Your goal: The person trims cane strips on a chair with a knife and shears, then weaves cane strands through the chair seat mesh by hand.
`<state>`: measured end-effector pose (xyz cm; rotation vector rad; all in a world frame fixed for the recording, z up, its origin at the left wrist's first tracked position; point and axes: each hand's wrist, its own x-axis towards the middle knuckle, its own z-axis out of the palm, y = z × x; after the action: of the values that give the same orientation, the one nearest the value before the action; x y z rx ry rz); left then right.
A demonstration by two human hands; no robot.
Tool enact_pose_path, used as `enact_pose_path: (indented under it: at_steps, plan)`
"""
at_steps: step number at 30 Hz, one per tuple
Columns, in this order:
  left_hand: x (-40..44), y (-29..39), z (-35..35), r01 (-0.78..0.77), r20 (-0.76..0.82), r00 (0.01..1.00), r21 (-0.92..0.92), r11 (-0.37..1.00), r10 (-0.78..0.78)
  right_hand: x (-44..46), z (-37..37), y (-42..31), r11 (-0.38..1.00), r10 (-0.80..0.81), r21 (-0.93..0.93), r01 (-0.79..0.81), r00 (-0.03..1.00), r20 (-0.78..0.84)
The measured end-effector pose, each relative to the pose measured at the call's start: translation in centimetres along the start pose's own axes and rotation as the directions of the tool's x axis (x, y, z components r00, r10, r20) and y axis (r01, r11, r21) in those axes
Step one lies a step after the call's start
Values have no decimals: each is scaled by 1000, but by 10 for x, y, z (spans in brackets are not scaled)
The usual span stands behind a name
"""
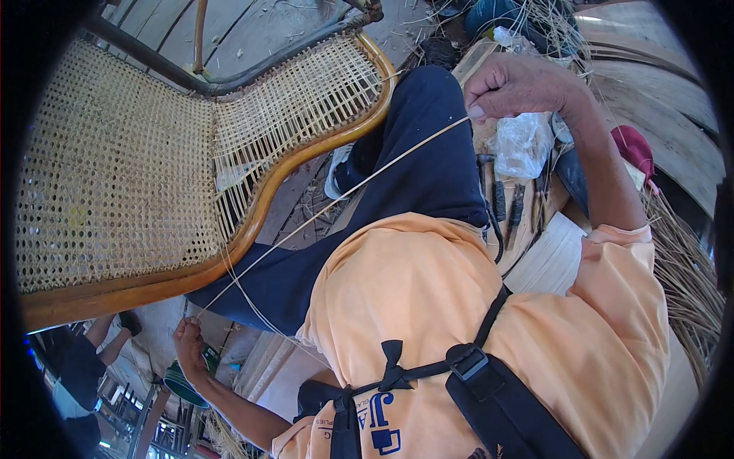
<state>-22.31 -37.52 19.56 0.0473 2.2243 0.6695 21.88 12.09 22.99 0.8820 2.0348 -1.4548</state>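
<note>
A long, thin cane strand [344, 197] runs taut and slanting across my lap between my two hands. My right hand [520, 86], raised at the upper right, pinches its upper end between thumb and fingers. Low on the left, below the chair's frame, my left hand [189, 340] is closed on the other end. Beside the strand is a chair with a curved wooden frame [287, 164] and a woven cane panel [115, 168]. The weave on the upper section [298, 92] is more open, with loose parallel strands near the bend. More thin strands [248, 294] trail from the frame's edge toward my shirt.
Hand tools [514, 205] and a clear plastic bag [524, 145] lie on a board to my right. Bundles of cane [684, 283] and a red cloth-like item [634, 151] are farther right. A green bucket [186, 386] stands lower left, near another person's leg [115, 348].
</note>
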Motion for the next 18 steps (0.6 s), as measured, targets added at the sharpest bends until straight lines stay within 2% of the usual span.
enact_pose_path:
  at_steps: [9, 11, 14, 17, 18]
  plan:
    - [2, -5, -7, 38, -19, 999, -11, 999, -38, 1, 1, -7, 999, 9, -51, -9, 1000, -9]
    - [4, -10, -11, -1, 2, 1000, -4, 1000, 1, 2, 0, -3, 999, -10, -48, 11, 1000, 11]
    - [3, -9, -14, -38, -28, 999, -7, 999, 38, -2, -1, 0, 997, 3, -82, -8, 998, -60]
    - [-1, -4, -23, -75, -104, 991, 67, 995, 82, -8, -16, 18, 982, 89, -152, -108, 988, -123]
    - [-1, -3, -26, -87, -127, 987, 108, 990, 100, -11, -21, 29, 984, 131, -104, -145, 983, -127]
